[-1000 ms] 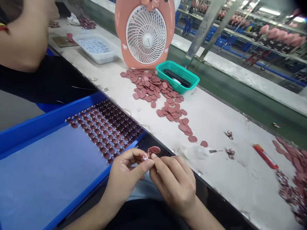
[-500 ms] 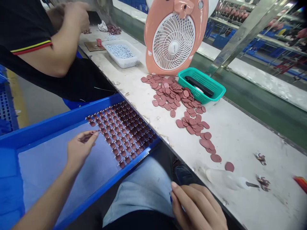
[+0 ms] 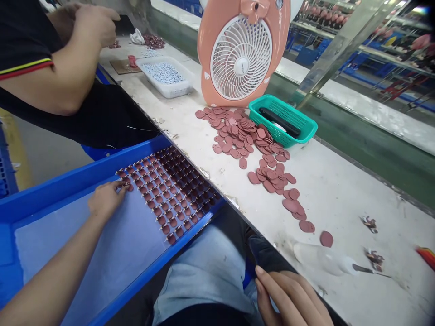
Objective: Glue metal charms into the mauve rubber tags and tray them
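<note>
My left hand (image 3: 106,199) is over the blue tray (image 3: 61,174), its fingertips pinched on a small reddish-brown piece (image 3: 129,186) at the left end of the rows. Rows of similar dark reddish pieces (image 3: 170,194), each with a pale bit at its top, lie on the pale sheet (image 3: 112,253) lining the tray. Close to the table edge, above my lap, is my right hand (image 3: 292,296). Its thumb and index tips are nearly together, and nothing shows between them. A clear bottle with a thin dark nozzle (image 3: 322,258) lies on its side beyond that hand.
Flat reddish oval pieces (image 3: 238,136) are heaped on the white table (image 3: 356,190) by an orange fan (image 3: 241,59). A green basket (image 3: 283,120) holds a black object. Farther back stands a white tub (image 3: 166,77). A co-worker's arm (image 3: 74,68) is at left.
My left hand has moved left and slightly up, bringing the small piece down at the end of a row. My right hand has shifted a little right and down.
</note>
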The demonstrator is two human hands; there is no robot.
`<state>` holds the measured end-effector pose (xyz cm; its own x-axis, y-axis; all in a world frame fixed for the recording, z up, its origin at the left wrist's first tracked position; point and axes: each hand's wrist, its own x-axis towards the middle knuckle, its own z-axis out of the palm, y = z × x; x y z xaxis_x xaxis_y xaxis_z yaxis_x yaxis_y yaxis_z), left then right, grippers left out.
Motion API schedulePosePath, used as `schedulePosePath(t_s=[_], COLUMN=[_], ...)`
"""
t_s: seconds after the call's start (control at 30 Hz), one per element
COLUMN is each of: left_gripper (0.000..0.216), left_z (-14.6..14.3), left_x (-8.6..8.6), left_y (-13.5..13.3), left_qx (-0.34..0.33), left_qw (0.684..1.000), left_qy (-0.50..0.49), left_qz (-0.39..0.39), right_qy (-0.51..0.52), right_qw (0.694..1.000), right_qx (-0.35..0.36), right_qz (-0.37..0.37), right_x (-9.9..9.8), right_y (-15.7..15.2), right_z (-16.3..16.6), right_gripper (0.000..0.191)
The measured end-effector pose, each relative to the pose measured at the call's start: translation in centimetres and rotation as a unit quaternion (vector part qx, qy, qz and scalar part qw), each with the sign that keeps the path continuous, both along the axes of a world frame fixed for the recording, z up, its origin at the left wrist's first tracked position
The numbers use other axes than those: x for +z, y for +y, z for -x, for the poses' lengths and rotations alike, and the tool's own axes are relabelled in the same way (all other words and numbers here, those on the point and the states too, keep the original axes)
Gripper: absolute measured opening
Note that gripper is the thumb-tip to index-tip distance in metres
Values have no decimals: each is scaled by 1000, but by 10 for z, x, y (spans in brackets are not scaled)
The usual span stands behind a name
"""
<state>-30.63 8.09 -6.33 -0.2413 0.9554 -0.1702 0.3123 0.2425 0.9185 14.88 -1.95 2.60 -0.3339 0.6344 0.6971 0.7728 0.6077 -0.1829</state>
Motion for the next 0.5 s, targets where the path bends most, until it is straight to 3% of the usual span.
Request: schedulePosePath(t_s=[0.33,0.5], left_gripper=[64,70], left_z=[-1,-4], left_x=[-3,8], left_y=[7,5], left_qx=[-1,-52], left_qw=[999,989], left_qy=[-44,-127], left_qz=[22,46], right_qy=[15,31], right_qw=[1000,998], right_qx=[-10,-42], right_qz=[-7,-25], right_x=[7,15], right_y=[-2,-6], right_z=[-1,-7], right_gripper=[11,8])
